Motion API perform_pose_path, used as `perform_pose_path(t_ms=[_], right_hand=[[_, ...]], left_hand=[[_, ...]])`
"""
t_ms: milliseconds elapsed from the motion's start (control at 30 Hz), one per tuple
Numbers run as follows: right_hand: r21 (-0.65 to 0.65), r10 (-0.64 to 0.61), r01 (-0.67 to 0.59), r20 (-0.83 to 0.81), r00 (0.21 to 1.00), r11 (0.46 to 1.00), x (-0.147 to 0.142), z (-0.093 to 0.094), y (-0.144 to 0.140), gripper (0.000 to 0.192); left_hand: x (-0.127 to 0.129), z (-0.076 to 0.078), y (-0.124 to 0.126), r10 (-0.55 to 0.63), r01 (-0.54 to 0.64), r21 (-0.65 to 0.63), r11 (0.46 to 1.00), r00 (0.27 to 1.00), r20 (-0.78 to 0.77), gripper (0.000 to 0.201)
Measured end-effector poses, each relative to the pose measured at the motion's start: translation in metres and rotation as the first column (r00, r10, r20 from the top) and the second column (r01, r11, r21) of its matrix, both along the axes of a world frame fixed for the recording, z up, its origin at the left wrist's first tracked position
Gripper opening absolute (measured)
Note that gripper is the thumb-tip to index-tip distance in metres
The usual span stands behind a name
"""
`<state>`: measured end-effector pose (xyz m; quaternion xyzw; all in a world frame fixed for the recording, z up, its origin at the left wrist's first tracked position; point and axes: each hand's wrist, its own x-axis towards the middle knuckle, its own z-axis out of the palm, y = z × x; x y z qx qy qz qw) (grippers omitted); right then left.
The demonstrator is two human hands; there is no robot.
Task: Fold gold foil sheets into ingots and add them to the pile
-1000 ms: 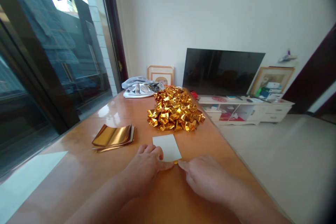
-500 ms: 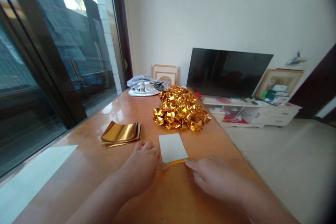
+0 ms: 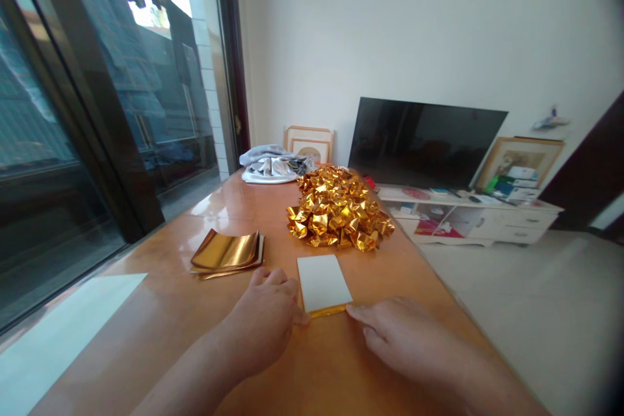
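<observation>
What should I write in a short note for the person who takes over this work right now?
Left hand: open, flat on the table, fingertips at the near left corner of the white-faced sheet.
Right hand: open, fingertips at the sheet's near right corner.
The sheet lies flat; a narrow gold strip shows along its near edge.
Done: a heap of folded gold pieces just beyond the sheet.
Left: a stack of flat gold sheets on the left.

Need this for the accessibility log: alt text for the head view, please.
Two bare hands press the near edge of a white-faced, gold-backed sheet on an orange-brown table, left hand at its left corner, right hand at its right. Beyond lie a pile of crumpled gold foil pieces and a stack of flat gold sheets.
</observation>
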<state>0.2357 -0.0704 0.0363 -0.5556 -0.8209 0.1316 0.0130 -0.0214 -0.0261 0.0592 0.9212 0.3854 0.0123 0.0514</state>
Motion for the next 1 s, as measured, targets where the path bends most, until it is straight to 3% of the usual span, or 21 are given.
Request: perform_pose_path(t_ms=[300,633,800,1000], right_hand=[[0.003,-0.005,0.005,0.035,0.999,1.000,0.004,0.006,0.004,0.031],[-0.008,-0.040,0.039,-0.069,0.997,0.999,0.017,0.006,0.013,0.027],[0.038,-0.141,0.152,-0.197,0.970,0.988,0.014,-0.002,0.024,0.018],[0.017,-0.105,0.115,-0.279,0.955,0.993,0.003,-0.015,0.030,0.018]], left_hand=[[0.002,-0.002,0.001,0.028,-0.027,-0.031,0.999,0.998,0.048,0.030],[0.004,-0.013,0.008,0.014,-0.005,-0.071,0.997,0.991,0.131,0.026],[0.006,-0.022,0.013,-0.006,0.017,-0.074,0.997,0.989,0.145,0.020],[0.009,-0.024,0.016,-0.004,0.014,-0.069,0.998,0.988,0.152,0.016]])
